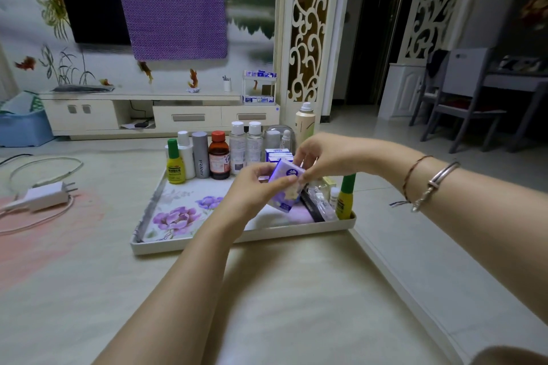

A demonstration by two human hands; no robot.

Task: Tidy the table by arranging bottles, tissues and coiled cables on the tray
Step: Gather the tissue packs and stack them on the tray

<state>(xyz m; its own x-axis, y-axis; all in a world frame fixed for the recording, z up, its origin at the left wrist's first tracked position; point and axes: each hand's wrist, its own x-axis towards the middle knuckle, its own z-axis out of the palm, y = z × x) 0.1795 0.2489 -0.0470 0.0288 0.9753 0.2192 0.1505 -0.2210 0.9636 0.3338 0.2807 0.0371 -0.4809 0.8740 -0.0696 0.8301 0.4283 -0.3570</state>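
1. Two loose items sit far left on the pale desk (296, 290): a white plug-in charger (47, 195) and its uncoiled white cable (44, 169), both well apart from the tray.
2. Moving right, I see the white rectangular tray with purple flower print (178, 213), a row of upright bottles (219, 154) along its far edge.
3. My left hand (252, 187) and right hand (320, 157) both pinch a small purple-and-white tissue packet (286, 187), held over the tray's right half.
4. Its long axis tilts, top end toward the far right.
5. I would judge it best to level the packet, then lay it flat beside the blue-and-white boxes (278, 154), clear of the bottles.
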